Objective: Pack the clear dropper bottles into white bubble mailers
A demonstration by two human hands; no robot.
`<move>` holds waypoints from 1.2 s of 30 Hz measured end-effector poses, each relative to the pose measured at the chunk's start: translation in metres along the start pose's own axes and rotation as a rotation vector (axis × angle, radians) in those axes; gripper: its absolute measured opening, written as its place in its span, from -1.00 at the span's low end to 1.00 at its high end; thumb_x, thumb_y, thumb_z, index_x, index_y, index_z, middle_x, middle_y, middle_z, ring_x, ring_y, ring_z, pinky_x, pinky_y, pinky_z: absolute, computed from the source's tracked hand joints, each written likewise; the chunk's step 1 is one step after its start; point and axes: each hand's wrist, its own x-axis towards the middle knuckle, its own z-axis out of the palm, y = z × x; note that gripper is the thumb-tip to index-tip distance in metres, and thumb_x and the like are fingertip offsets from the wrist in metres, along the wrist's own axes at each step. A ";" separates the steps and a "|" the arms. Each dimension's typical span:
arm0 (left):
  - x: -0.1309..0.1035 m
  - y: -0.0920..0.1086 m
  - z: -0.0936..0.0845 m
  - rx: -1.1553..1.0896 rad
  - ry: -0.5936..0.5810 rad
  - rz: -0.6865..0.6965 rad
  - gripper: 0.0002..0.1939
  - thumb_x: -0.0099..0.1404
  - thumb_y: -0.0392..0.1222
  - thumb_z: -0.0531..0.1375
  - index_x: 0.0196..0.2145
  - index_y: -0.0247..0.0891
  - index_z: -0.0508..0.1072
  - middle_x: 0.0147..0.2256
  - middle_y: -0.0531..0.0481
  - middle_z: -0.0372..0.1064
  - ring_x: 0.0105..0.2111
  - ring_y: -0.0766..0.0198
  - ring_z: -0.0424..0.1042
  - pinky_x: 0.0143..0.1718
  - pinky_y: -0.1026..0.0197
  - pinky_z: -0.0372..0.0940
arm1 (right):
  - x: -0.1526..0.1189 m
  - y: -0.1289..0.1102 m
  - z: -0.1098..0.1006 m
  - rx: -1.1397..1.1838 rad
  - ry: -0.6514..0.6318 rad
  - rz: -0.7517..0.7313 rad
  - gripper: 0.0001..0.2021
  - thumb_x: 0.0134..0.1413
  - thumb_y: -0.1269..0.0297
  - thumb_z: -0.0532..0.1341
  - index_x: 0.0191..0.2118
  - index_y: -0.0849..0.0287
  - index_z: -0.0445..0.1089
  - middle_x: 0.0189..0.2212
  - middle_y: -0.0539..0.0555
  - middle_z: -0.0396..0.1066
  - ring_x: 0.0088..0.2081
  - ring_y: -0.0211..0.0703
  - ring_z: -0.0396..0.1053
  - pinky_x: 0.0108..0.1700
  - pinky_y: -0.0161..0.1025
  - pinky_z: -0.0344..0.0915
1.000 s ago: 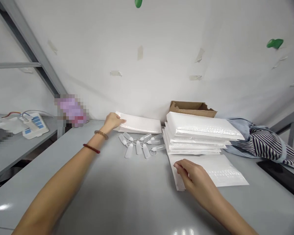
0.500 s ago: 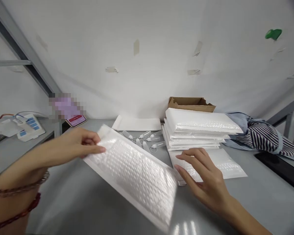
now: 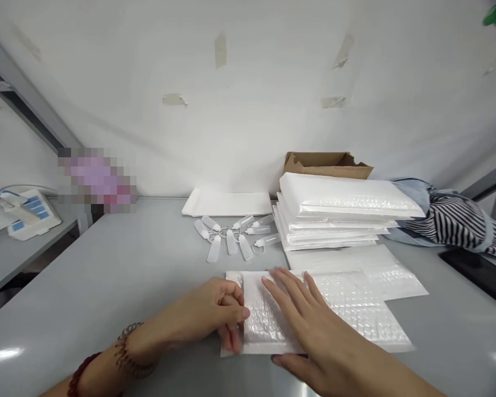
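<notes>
A white bubble mailer point(image 3: 367, 320) lies flat on the grey table in front of me. My left hand point(image 3: 229, 317) pinches its left end, thumb on top and the other fingers curled at the edge. My right hand point(image 3: 310, 325) rests palm down across the mailer's middle with fingers stretched out and its thumb off the near edge. A second mailer point(image 3: 397, 270) lies flat just behind, partly covered. Beyond it stands a stack of filled-looking white mailers point(image 3: 334, 212). Several small translucent squeeze bottles point(image 3: 231, 241) with tethered caps lie behind my hands.
A flat white envelope-like piece point(image 3: 231, 204) lies by the wall. An open cardboard box point(image 3: 328, 164) stands behind the stack. At the right are striped and light-blue cloth point(image 3: 454, 220) and a black flat object point(image 3: 479, 275). A pixelated phone point(image 3: 97, 176) leans at the left.
The mailer, held up tilted in my left hand before, now lies flat on the table. My right hand has come down onto it, and the view has shifted slightly.
</notes>
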 end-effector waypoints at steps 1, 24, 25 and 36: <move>-0.001 0.001 -0.001 -0.015 -0.002 -0.002 -0.83 0.14 -0.17 0.21 -0.38 -0.32 0.33 -0.58 0.00 0.47 -0.59 0.32 0.46 -0.50 0.33 0.31 | 0.001 0.000 -0.002 0.026 -0.010 0.014 -0.14 0.02 0.32 0.21 0.35 0.28 -0.28 0.31 0.38 -0.15 0.33 0.26 -0.33 0.23 0.38 -0.24; -0.018 0.018 -0.007 -0.249 -0.146 0.100 -0.78 0.16 -0.07 0.27 -0.42 -0.31 0.51 -0.37 0.00 0.46 -0.22 0.22 0.43 -0.01 0.16 0.26 | 0.011 0.002 0.008 0.025 0.381 -0.215 -0.42 -0.01 0.48 0.14 0.18 0.23 0.08 -0.04 0.21 0.34 -0.06 0.02 0.28 0.02 0.03 0.20; -0.017 0.017 -0.004 -0.326 -0.186 0.112 -0.78 0.16 -0.07 0.27 -0.42 -0.31 0.50 -0.38 0.00 0.45 -0.22 0.23 0.42 0.00 0.18 0.24 | 0.012 0.002 0.008 0.025 0.396 -0.226 -0.44 0.00 0.48 0.14 0.17 0.24 0.09 -0.05 0.20 0.35 -0.07 0.01 0.29 0.02 0.01 0.21; -0.004 0.002 0.016 -0.628 -0.416 0.188 -0.78 0.17 -0.15 0.29 -0.24 -0.30 0.52 -0.28 -0.05 0.45 -0.11 0.16 0.40 0.09 0.13 0.13 | 0.015 -0.001 0.007 -0.039 0.270 -0.226 -0.28 -0.20 0.55 0.13 0.21 0.32 0.05 0.03 0.27 0.29 0.03 0.13 0.21 0.02 0.06 0.19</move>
